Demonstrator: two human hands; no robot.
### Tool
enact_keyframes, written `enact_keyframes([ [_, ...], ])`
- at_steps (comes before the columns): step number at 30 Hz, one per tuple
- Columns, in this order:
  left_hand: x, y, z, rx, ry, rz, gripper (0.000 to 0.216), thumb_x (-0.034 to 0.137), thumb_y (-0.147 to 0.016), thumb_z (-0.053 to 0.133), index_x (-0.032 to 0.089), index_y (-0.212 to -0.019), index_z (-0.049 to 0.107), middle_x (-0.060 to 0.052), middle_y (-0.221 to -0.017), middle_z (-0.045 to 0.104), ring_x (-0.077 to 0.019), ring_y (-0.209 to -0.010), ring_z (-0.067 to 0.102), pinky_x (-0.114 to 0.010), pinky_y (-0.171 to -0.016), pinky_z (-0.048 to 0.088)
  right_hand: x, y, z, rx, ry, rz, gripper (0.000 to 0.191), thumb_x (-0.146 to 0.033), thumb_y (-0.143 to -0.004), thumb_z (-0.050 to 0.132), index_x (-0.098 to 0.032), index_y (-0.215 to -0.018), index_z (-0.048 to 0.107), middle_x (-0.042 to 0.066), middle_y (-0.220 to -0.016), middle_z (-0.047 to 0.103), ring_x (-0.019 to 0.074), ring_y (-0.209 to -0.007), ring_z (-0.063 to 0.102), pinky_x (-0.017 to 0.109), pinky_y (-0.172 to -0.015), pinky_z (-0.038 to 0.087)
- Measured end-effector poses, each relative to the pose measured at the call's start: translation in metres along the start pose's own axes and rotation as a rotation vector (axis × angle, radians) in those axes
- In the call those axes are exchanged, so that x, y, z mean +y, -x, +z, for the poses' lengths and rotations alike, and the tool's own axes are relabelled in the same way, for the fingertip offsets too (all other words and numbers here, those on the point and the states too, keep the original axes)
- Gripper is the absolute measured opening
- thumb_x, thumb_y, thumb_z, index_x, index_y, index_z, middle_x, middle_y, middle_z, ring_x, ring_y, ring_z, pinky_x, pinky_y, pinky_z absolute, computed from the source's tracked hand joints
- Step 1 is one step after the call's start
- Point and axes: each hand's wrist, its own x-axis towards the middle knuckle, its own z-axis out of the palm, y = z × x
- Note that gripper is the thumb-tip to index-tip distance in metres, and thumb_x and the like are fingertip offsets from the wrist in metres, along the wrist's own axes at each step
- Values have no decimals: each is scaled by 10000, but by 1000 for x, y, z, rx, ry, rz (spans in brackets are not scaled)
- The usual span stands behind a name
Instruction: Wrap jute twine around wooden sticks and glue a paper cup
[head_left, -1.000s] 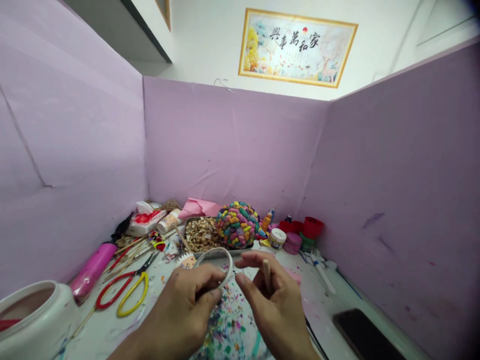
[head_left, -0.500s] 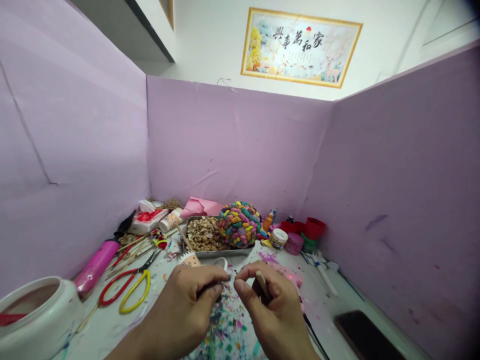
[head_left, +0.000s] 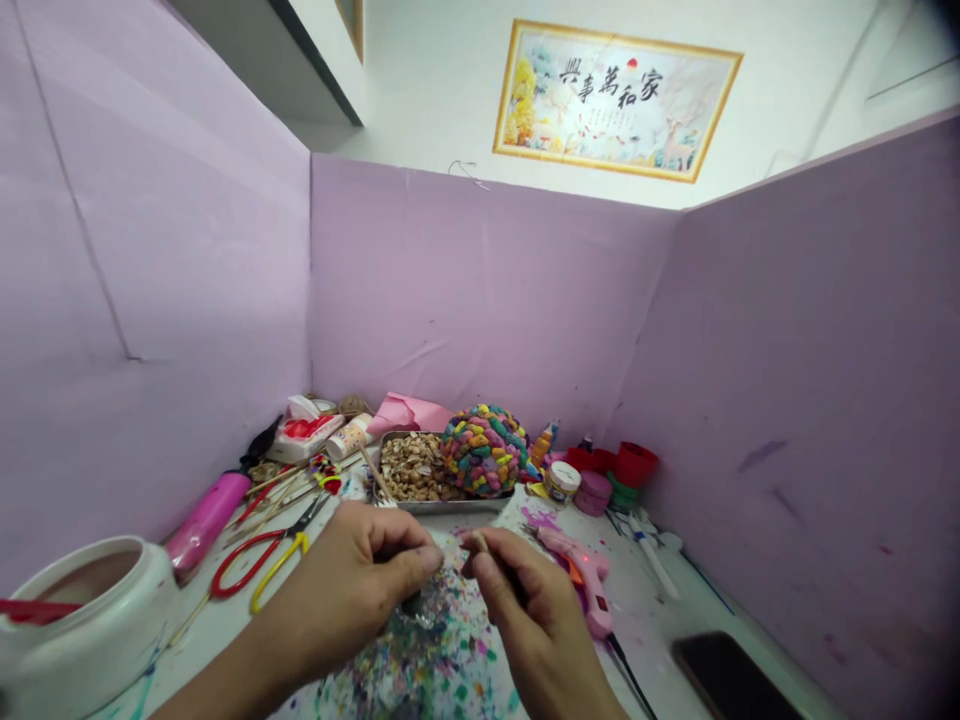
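My left hand (head_left: 367, 575) hovers over the paint-speckled tabletop (head_left: 450, 670), thumb and fingers pinched together. A dark spot and something clear show just under its fingertips, too unclear to name. To its right, my right hand (head_left: 532, 600) is closed, with a small tan piece (head_left: 481, 543) at the thumb and forefinger. The two hands are a small gap apart. Beside my right hand lies a pink glue gun (head_left: 585, 580) with a red light on. Behind the hands, a ball covered in many-coloured pieces (head_left: 486, 450) rests on a metal tray (head_left: 450, 507) of tan shell-like bits (head_left: 416, 467).
Scissors (head_left: 255, 562), a pink bottle (head_left: 210, 515) and a white jar (head_left: 142, 600) stand or lie at left. To the right are a phone (head_left: 731, 675), small tubs (head_left: 562, 482) and red cups (head_left: 636, 463). Purple panels (head_left: 480, 290) enclose three sides.
My hands have moved slightly apart, the left going left. The tan piece in my right hand has shifted towards the fingertips. More of the glue gun shows; the view has turned a little left.
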Motion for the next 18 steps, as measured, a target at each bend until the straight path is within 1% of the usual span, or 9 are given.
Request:
enact_keyframes([
  [2, 0, -1, 6, 1, 21, 31, 272, 337, -713, 484, 146, -520, 496, 57, -461, 363, -71, -448, 306, -196, -431, 233, 2, 0, 4, 1, -24, -30, 189, -298, -809, 490, -197, -856, 643, 26, -703, 603, 184, -753, 578, 263, -690, 453],
  [3, -1, -1, 8, 1, 29, 44, 271, 329, -714, 483, 144, -516, 495, 52, -469, 376, -74, -461, 322, -197, -441, 244, 3, 0, 5, 6, -41, -41, 192, -296, -803, 503, -200, -871, 655, 27, -700, 612, 189, -756, 586, 271, -705, 460],
  [6, -1, -3, 11, 7, 44, 53, 266, 320, -716, 478, 140, -521, 497, 39, -491, 407, -81, -484, 348, -201, -458, 255, 5, 1, 8, 27, -69, -80, 193, -285, -796, 517, -209, -876, 676, 27, -697, 627, 180, -706, 590, 264, -675, 472],
  [9, -1, -3, 11, 5, 44, 48, 277, 326, -715, 480, 142, -508, 479, 46, -476, 371, -77, -471, 316, -206, -444, 231, 6, 2, 10, 14, -33, -120, 193, -270, -802, 513, -199, -847, 687, 25, -654, 609, 159, -627, 564, 231, -584, 458],
  [11, -2, -2, 11, 17, 34, 43, 287, 332, -713, 482, 144, -497, 468, 49, -468, 349, -75, -464, 298, -209, -436, 217, 6, 2, 10, 28, -16, -136, 196, -268, -803, 512, -192, -838, 689, 24, -635, 600, 153, -607, 553, 220, -552, 448],
  [15, -3, -2, 11, 35, 14, 42, 307, 349, -716, 478, 148, -485, 458, 44, -467, 355, -76, -460, 300, -212, -430, 214, 7, 3, 11, 73, -21, -161, 197, -260, -799, 519, -203, -888, 686, 31, -665, 623, 159, -625, 578, 228, -568, 462],
  [18, -4, -3, 12, 22, -3, 43, 302, 341, -723, 472, 146, -491, 472, 48, -458, 337, -75, -453, 284, -215, -425, 203, 9, 4, 11, 61, -13, -175, 213, -240, -793, 527, -213, -944, 675, 47, -728, 651, 170, -672, 602, 246, -613, 482],
])
